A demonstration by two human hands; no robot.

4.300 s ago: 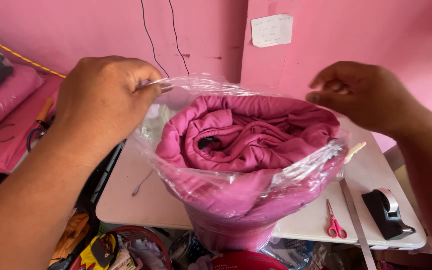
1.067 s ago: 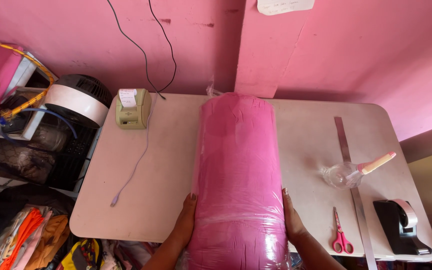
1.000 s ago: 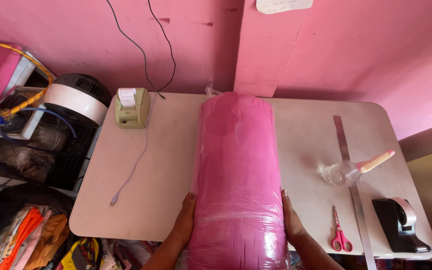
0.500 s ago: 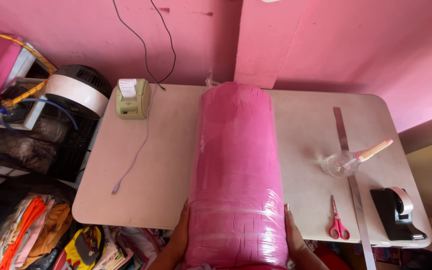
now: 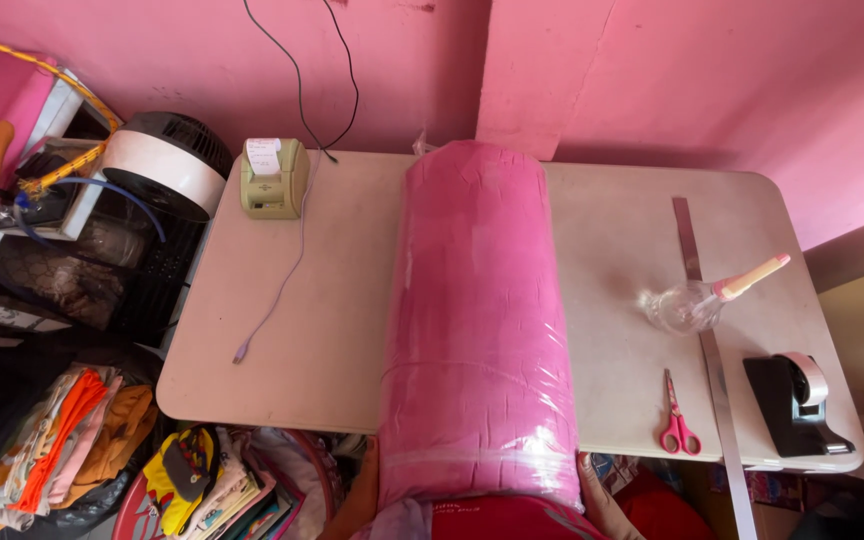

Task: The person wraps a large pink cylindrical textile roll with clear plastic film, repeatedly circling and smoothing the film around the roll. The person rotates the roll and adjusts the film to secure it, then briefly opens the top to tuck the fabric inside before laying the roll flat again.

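Observation:
A long pink fabric roll (image 5: 477, 320), wrapped in clear plastic, lies lengthwise across the middle of the white table (image 5: 312, 340). Its near end hangs over the front edge. My left hand (image 5: 360, 500) presses against the left side of that near end, and only a sliver of it shows. My right hand (image 5: 594, 492) presses against the right side, also mostly hidden. The bag's gathered mouth bunches under the roll at the bottom edge of the view.
A small label printer (image 5: 273, 177) with a purple cable stands at the back left. A metal ruler (image 5: 704, 330), a glass jar with a brush (image 5: 692, 303), pink scissors (image 5: 676, 415) and a black tape dispenser (image 5: 797, 400) lie on the right. A fan (image 5: 164, 165) and folded clothes (image 5: 82, 430) sit left of the table.
Earlier both hands held the bag open around the bundle; it now lies as a sealed roll on the table. Over the last second it slid toward me, and my hands dropped lower in view.

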